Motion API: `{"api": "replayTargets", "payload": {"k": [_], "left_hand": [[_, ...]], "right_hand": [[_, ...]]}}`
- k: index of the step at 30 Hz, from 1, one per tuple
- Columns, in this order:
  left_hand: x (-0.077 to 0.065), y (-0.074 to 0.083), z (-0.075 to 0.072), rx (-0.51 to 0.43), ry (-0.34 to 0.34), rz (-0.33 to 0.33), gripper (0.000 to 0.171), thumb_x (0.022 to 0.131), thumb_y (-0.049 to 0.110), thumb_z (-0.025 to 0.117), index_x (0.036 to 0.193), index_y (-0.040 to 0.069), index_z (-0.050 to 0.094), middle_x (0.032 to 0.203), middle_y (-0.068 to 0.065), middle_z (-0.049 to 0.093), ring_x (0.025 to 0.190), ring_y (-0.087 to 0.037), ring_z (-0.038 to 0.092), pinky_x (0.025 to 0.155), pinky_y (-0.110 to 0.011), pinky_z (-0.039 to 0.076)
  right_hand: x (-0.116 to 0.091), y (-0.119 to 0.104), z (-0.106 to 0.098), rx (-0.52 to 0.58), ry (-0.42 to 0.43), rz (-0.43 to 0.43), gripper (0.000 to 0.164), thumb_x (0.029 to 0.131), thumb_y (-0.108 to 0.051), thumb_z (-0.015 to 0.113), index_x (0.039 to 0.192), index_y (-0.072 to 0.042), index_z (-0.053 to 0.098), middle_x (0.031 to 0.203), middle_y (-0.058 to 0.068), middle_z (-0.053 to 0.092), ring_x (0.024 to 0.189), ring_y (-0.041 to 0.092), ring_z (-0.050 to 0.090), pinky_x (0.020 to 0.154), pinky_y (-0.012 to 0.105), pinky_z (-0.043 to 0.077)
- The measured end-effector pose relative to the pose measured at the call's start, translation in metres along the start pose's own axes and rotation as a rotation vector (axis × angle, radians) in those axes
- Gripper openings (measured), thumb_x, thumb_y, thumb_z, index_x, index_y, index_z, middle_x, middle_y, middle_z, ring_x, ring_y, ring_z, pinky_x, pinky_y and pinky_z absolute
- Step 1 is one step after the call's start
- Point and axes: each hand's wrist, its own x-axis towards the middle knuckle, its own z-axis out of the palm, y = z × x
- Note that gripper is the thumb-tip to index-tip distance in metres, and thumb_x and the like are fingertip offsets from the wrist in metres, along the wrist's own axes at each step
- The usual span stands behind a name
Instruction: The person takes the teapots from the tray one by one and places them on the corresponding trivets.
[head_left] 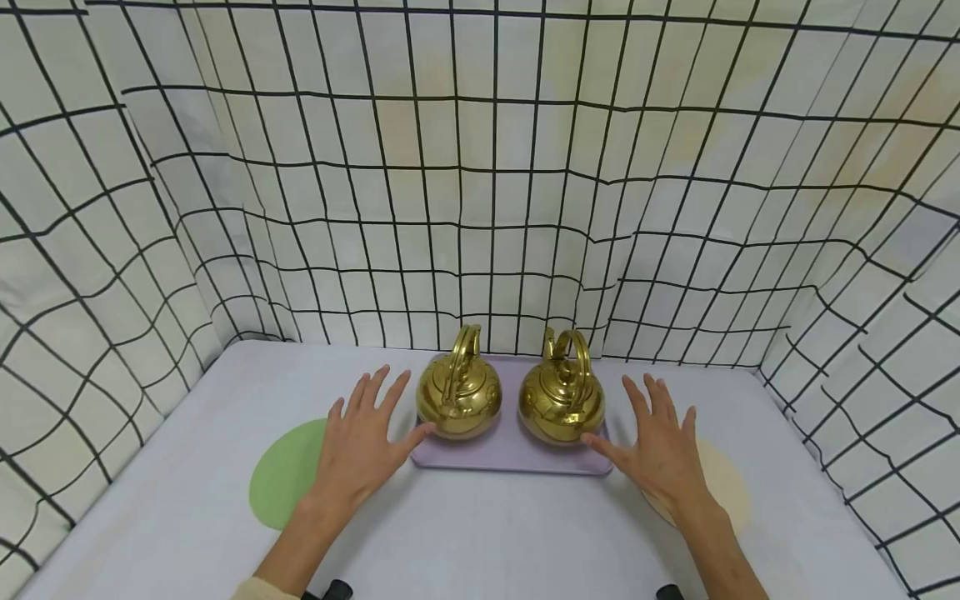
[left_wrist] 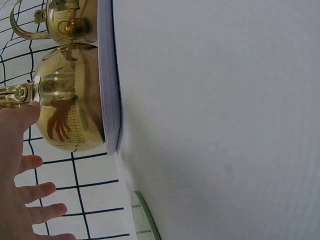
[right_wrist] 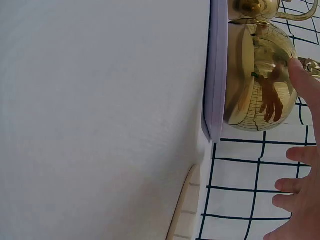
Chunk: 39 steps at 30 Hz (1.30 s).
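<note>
Two brass-coloured teapots with arched top handles stand side by side on a lilac tray (head_left: 511,457). My left hand (head_left: 362,454), fingers spread, is in front and to the left of the left teapot (head_left: 459,398); its thumb overlaps that teapot's lower edge in the head view. Spread likewise, my right hand (head_left: 663,454) is beside the right teapot (head_left: 561,404), thumb toward its base. Neither hand holds anything. Each wrist view shows the nearer teapot (left_wrist: 70,115) mirroring a hand, with the thumb overlapping its upper part.
A green round mat (head_left: 281,479) lies on the white table (head_left: 480,533) partly beneath the left arm in view. On the right is a cream round mat (head_left: 723,483), partly covered by the right hand. White cloth with black netting (head_left: 480,192) walls the back and sides.
</note>
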Motion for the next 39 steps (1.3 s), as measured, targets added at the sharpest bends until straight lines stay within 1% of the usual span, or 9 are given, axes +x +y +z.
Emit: {"api": "replayTargets", "payload": {"k": [5, 8, 12, 15, 17, 21, 24, 33, 39], "left_hand": [[0.0, 0.0, 0.0, -0.043, 0.104, 0.025, 0.063, 0.094, 0.05, 0.071, 0.145, 0.014, 0.059, 0.143, -0.017, 0.061, 0.131, -0.04, 0.06, 0.103, -0.061, 0.05], [-0.001, 0.0, -0.001, -0.088, 0.138, 0.017, 0.047, 0.093, 0.04, 0.076, 0.13, 0.011, 0.068, 0.128, -0.015, 0.069, 0.119, -0.038, 0.066, 0.092, -0.057, 0.055], [-0.002, 0.001, -0.002, -0.141, 0.145, -0.005, 0.031, 0.092, 0.032, 0.079, 0.114, 0.011, 0.073, 0.116, -0.012, 0.073, 0.107, -0.035, 0.071, 0.078, -0.052, 0.058], [-0.003, 0.001, -0.002, -0.174, 0.11, -0.031, 0.025, 0.092, 0.031, 0.079, 0.109, 0.012, 0.074, 0.111, -0.01, 0.074, 0.1, -0.033, 0.072, 0.07, -0.046, 0.058], [-0.004, 0.0, -0.002, -0.2, 0.066, -0.055, 0.023, 0.094, 0.03, 0.078, 0.108, 0.013, 0.074, 0.111, -0.008, 0.073, 0.098, -0.03, 0.072, 0.069, -0.043, 0.057], [-0.002, -0.002, -0.003, -0.249, -0.03, -0.107, 0.019, 0.096, 0.03, 0.074, 0.107, 0.015, 0.073, 0.111, -0.005, 0.072, 0.099, -0.026, 0.07, 0.074, -0.042, 0.057], [-0.001, -0.004, -0.002, -0.283, -0.081, -0.133, 0.016, 0.097, 0.03, 0.073, 0.107, 0.017, 0.072, 0.11, -0.003, 0.072, 0.102, -0.025, 0.069, 0.078, -0.044, 0.057], [-0.001, -0.007, -0.001, -0.351, -0.172, -0.156, 0.014, 0.095, 0.027, 0.074, 0.106, 0.018, 0.072, 0.109, 0.0, 0.073, 0.104, -0.023, 0.068, 0.082, -0.043, 0.055], [-0.002, -0.009, 0.002, -0.388, -0.219, -0.162, 0.015, 0.095, 0.028, 0.074, 0.107, 0.018, 0.072, 0.108, 0.0, 0.073, 0.104, -0.022, 0.068, 0.083, -0.042, 0.055]], "right_hand": [[0.001, -0.001, 0.0, 0.027, 0.028, -0.016, 0.103, 0.082, -0.072, 0.073, 0.16, -0.014, 0.038, 0.167, 0.026, 0.028, 0.157, 0.049, 0.023, 0.119, 0.083, 0.011], [0.003, -0.001, 0.0, 0.048, 0.043, -0.022, 0.098, 0.084, -0.071, 0.073, 0.157, -0.013, 0.042, 0.166, 0.026, 0.031, 0.155, 0.049, 0.027, 0.12, 0.081, 0.013], [0.005, -0.002, -0.002, 0.104, 0.07, -0.025, 0.091, 0.086, -0.068, 0.073, 0.153, -0.012, 0.049, 0.163, 0.025, 0.038, 0.152, 0.048, 0.034, 0.122, 0.077, 0.016], [0.006, -0.003, -0.003, 0.158, 0.097, -0.027, 0.085, 0.087, -0.065, 0.074, 0.15, -0.011, 0.052, 0.161, 0.024, 0.043, 0.149, 0.049, 0.038, 0.122, 0.073, 0.02], [0.006, -0.005, -0.004, 0.197, 0.113, -0.028, 0.082, 0.088, -0.062, 0.074, 0.149, -0.011, 0.054, 0.16, 0.023, 0.045, 0.148, 0.048, 0.04, 0.122, 0.071, 0.023], [0.006, -0.008, -0.006, 0.256, 0.138, -0.025, 0.074, 0.091, -0.056, 0.074, 0.147, -0.011, 0.055, 0.157, 0.02, 0.049, 0.146, 0.047, 0.043, 0.119, 0.071, 0.03], [0.006, -0.01, -0.008, 0.301, 0.137, -0.015, 0.069, 0.094, -0.053, 0.072, 0.147, -0.011, 0.056, 0.156, 0.019, 0.05, 0.145, 0.047, 0.044, 0.117, 0.071, 0.033], [0.006, -0.015, -0.013, 0.441, 0.099, 0.025, 0.064, 0.098, -0.048, 0.07, 0.148, -0.011, 0.054, 0.152, 0.014, 0.053, 0.142, 0.04, 0.048, 0.115, 0.066, 0.04], [0.007, -0.018, -0.012, 0.491, 0.13, -0.03, 0.056, 0.1, -0.037, 0.071, 0.146, -0.008, 0.056, 0.147, 0.015, 0.058, 0.139, 0.037, 0.052, 0.113, 0.057, 0.044]]}}
